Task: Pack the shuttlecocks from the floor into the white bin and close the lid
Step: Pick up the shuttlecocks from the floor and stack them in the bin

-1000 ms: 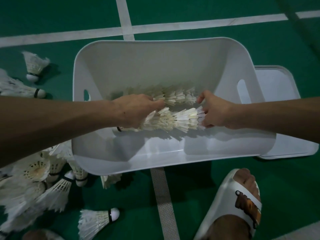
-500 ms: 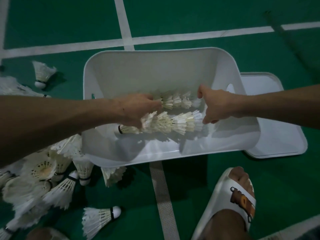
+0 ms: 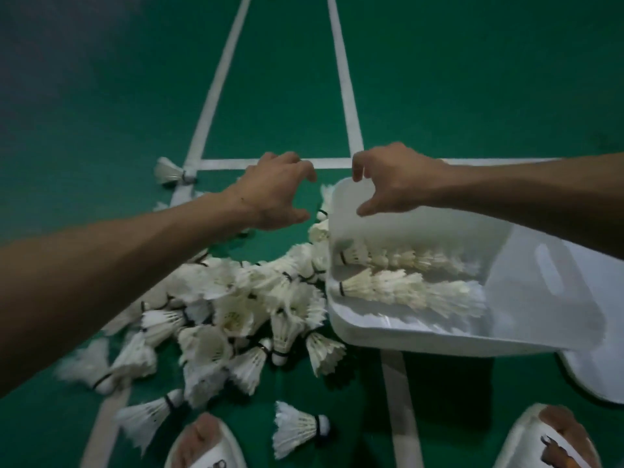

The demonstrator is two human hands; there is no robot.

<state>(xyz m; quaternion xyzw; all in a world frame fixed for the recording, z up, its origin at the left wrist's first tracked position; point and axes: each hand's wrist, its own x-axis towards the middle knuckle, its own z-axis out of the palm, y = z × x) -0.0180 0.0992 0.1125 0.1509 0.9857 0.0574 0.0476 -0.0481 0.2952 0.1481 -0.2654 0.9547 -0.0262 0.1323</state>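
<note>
Hovering fingers [image 3: 304, 168] — empty, shuttlecocks [image 3: 236, 309] apart (bin [image 3: 439, 336] beside)

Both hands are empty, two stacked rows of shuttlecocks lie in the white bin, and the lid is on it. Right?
No: the head view shows the lid off, lying on the floor by the white bin. The left hand and right hand are empty, and two stacked rows lie inside.

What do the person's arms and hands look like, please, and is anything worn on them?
The left forearm and right forearm are bare up to the frame's edge; no sleeve comes into view. The left hand and right hand wear no gloves, and no watch, band or ring shows, though the light is dim.
</note>
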